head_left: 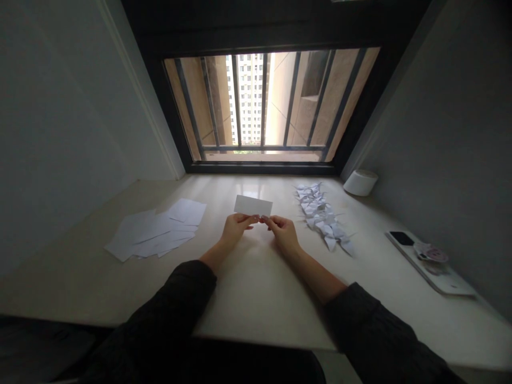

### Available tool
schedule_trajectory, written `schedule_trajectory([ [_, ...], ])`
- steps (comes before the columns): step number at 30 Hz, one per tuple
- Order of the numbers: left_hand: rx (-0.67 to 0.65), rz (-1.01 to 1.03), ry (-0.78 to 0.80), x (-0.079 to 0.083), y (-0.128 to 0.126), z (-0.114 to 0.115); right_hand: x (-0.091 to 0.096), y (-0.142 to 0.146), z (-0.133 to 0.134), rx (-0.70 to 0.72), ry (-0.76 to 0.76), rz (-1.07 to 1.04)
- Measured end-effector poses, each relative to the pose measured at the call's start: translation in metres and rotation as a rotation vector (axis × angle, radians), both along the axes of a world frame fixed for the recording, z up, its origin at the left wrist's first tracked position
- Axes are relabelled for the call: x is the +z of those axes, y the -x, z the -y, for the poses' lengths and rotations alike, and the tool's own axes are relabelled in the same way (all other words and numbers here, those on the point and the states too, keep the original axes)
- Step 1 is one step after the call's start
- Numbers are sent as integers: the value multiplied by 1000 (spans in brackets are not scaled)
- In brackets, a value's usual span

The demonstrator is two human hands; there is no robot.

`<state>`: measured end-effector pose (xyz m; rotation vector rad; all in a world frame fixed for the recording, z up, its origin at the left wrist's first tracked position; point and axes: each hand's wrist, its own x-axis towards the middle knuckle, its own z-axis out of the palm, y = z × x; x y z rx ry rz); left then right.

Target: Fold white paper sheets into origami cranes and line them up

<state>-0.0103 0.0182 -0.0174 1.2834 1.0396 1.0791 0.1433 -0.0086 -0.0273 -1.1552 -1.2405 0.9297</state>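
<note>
A folded white paper rectangle (253, 205) is held up just above the pale table (256, 288) in the middle of the view. My left hand (236, 226) pinches its lower edge from the left. My right hand (282, 230) pinches the same edge from the right, fingertips almost meeting. Both forearms wear dark sleeves. To the left lies a fanned stack of flat white sheets (158, 230). To the right sits a row of several folded white paper figures (323, 217).
A white round container (360, 182) stands at the back right corner by the barred window (264, 106). A phone in a white case (430, 258) lies near the right wall. Walls close in on both sides.
</note>
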Motion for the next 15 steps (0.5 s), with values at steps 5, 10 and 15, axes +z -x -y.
schedule_trajectory([
  [5,91,-21,49,5,3,-2,1,1,1,-39,10,59],
  [10,188,42,77,8,11,-10,1,-3,-1,-63,30,36],
  [15,187,60,85,9,8,-7,-3,-10,-6,-75,16,-16],
])
